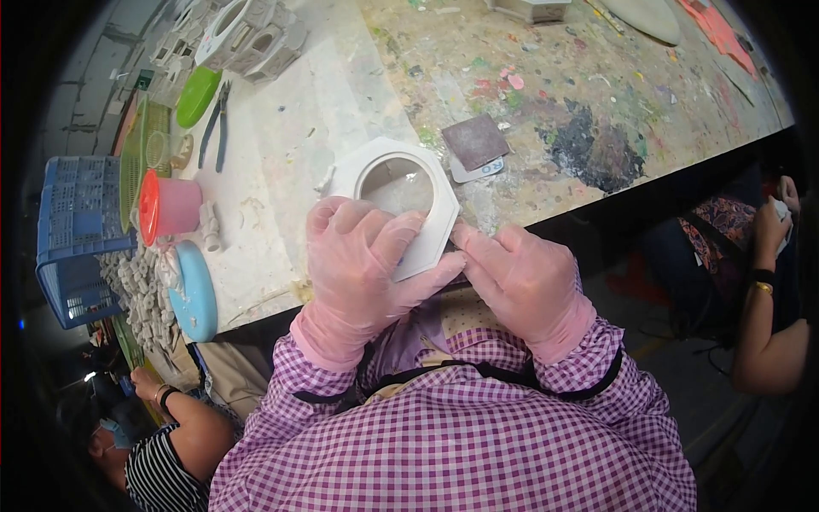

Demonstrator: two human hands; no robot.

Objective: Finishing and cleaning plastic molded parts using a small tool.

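Note:
Both my hands wear thin pinkish see-through gloves. My left hand (354, 264) is closed on a white many-sided piece (441, 199) with a large round opening, held tilted above the table's near edge. Its thumb lies along the lower edge of the piece. At the right edge of the piece, my right hand (525, 277) has its fingers pinched together, touching or almost touching it. Whatever is in that pinch is too small and hidden to name. Just beyond, a brown square sheet (475, 142), like sandpaper, lies on a white card (479, 171).
Pliers (215, 128), a green oval (198, 96) and a pink tub (175, 206) are at left. Beside a blue crate (81, 243) lie many small grey pieces (141, 294) and a blue oval (194, 290). Grey-white castings (256, 43) stand behind. People (192, 435) sit on both sides.

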